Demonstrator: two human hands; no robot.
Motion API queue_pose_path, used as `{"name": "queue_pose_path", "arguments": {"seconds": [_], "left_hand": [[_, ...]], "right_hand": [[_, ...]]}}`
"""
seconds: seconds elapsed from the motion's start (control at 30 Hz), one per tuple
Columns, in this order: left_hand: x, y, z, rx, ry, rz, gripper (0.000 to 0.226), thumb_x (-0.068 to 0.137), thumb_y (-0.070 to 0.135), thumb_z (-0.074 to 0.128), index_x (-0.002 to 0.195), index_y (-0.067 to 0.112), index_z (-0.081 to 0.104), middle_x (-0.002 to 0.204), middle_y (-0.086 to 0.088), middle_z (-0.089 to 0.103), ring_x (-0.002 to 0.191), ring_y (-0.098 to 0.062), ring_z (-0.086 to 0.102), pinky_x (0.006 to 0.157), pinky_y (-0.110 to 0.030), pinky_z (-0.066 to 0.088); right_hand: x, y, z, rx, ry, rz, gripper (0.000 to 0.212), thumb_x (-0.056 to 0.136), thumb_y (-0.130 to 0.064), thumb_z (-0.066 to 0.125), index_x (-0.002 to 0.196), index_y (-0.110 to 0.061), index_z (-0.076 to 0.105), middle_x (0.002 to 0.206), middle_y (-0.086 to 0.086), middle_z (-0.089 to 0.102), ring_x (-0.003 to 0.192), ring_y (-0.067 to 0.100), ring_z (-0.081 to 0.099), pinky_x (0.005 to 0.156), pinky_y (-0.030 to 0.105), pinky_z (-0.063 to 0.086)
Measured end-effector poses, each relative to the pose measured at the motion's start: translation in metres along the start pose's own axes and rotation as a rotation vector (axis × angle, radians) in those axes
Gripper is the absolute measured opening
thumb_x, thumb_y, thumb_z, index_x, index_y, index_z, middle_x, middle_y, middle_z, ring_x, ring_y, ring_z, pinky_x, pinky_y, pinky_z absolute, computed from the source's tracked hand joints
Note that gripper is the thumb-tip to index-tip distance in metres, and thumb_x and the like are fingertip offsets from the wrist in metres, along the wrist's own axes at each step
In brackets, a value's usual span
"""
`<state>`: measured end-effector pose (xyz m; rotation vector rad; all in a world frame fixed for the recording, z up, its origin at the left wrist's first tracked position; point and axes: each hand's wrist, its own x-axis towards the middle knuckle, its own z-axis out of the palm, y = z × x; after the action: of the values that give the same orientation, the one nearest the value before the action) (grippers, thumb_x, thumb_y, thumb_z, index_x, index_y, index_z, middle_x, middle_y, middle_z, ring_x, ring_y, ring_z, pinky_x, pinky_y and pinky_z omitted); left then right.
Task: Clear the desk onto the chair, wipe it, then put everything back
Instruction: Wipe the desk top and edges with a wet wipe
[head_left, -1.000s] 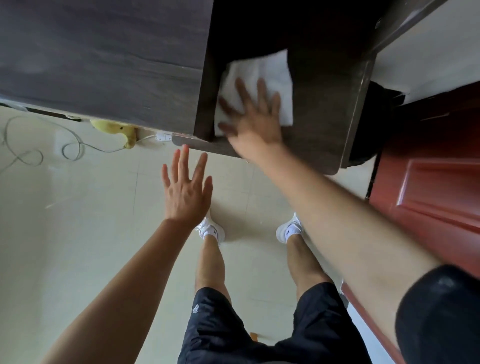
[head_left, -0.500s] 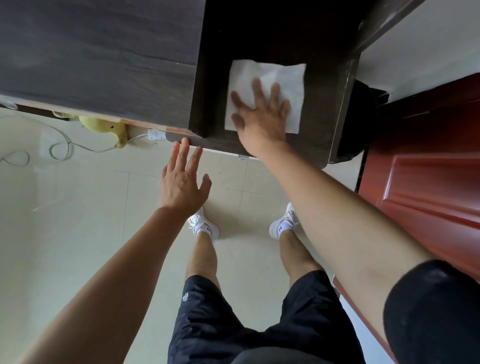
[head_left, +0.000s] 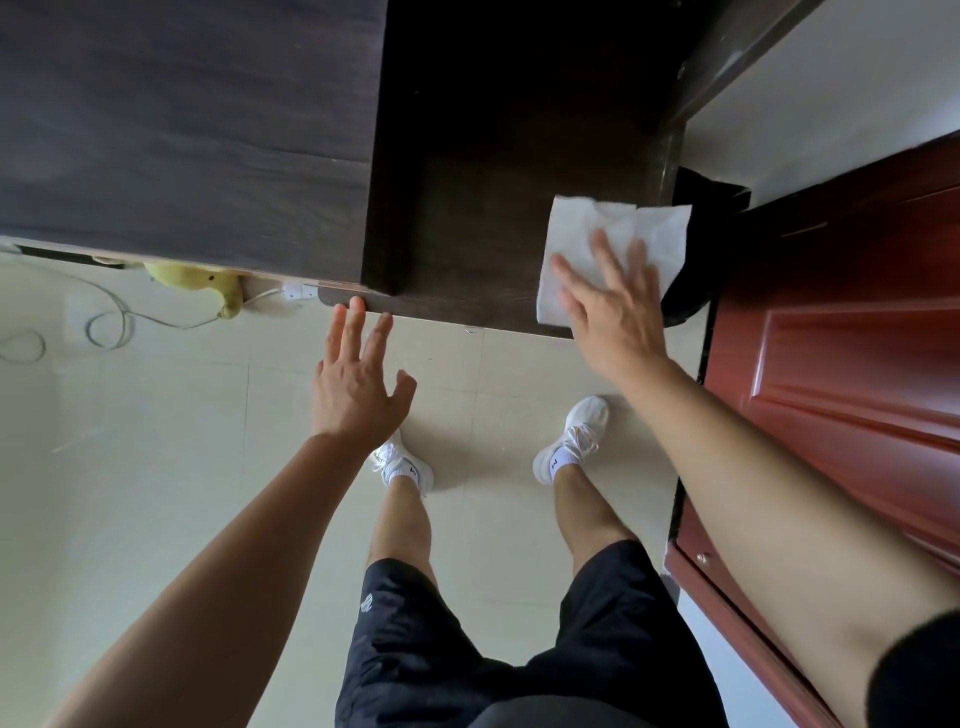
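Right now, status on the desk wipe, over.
Right hand flat on white cloth, pressing it to the desk near right front corner. Left hand open by front edge. Dark object just past desk's right end.

The desk (head_left: 493, 156) spans the far side. A paper towel (head_left: 587, 234) lies on its near right corner, under the flat right hand (head_left: 608, 312). The left hand (head_left: 358, 384) hovers to the left, fingertips at the desk's near edge. A door (head_left: 857, 338) stands at the right. A cable (head_left: 104, 327) lies on the floor (head_left: 156, 467) at the left.
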<state>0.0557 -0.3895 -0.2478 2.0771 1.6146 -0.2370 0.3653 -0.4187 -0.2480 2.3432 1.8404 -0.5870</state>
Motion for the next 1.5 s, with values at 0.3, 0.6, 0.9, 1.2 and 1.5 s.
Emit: {"name": "queue_pose_path", "arguments": {"seconds": [0.3, 0.6, 0.9, 1.2, 1.5], "left_hand": [[0.002, 0.000, -0.005, -0.067, 0.036, 0.002, 0.066, 0.085, 0.036, 0.057, 0.146, 0.016, 0.042, 0.162, -0.012, 0.021, 0.151, -0.028, 0.012, 0.099, -0.053, 0.044], [0.004, 0.010, -0.007, -0.068, 0.039, -0.050, 0.066, 0.087, 0.039, 0.065, 0.145, 0.018, 0.042, 0.161, -0.011, 0.025, 0.150, -0.031, 0.015, 0.105, -0.058, 0.042], [0.003, 0.009, -0.001, -0.060, 0.079, -0.035, 0.066, 0.086, 0.038, 0.066, 0.144, 0.017, 0.042, 0.160, -0.014, 0.026, 0.149, -0.033, 0.016, 0.108, -0.058, 0.036], [-0.007, 0.068, 0.018, 0.128, 0.038, 0.169, 0.063, 0.091, 0.040, 0.049, 0.151, 0.027, 0.034, 0.161, -0.014, 0.023, 0.150, -0.035, 0.014, 0.119, -0.062, 0.008], [0.048, 0.106, 0.018, 0.163, 0.041, 0.191, 0.064, 0.088, 0.040, 0.051, 0.149, 0.032, 0.034, 0.164, -0.007, 0.016, 0.149, -0.036, 0.010, 0.113, -0.070, 0.012]], "right_hand": [[0.014, -0.135, 0.020, -0.034, -0.042, -0.248, 0.050, 0.103, -0.035, 0.046, 0.151, -0.043, 0.037, 0.168, 0.003, 0.012, 0.151, 0.048, 0.003, 0.119, 0.064, 0.011], [0.025, 0.019, -0.017, 0.050, 0.001, -0.020, 0.046, 0.104, -0.046, 0.042, 0.150, -0.040, 0.041, 0.167, 0.008, 0.017, 0.151, 0.043, 0.012, 0.119, 0.056, 0.024], [0.053, 0.024, -0.017, 0.089, 0.119, 0.197, 0.052, 0.104, -0.048, 0.034, 0.153, -0.034, 0.034, 0.165, 0.011, 0.017, 0.152, 0.037, 0.013, 0.103, 0.055, 0.044], [-0.048, 0.015, 0.020, 0.224, 0.195, 0.067, 0.043, 0.104, -0.030, 0.052, 0.145, -0.016, 0.053, 0.159, 0.023, 0.030, 0.147, 0.046, 0.026, 0.110, 0.052, 0.042], [0.096, 0.044, -0.040, 0.077, 0.071, 0.175, 0.053, 0.106, -0.045, 0.032, 0.157, -0.034, 0.022, 0.167, 0.009, 0.006, 0.150, 0.037, 0.019, 0.102, 0.054, 0.045]]}}
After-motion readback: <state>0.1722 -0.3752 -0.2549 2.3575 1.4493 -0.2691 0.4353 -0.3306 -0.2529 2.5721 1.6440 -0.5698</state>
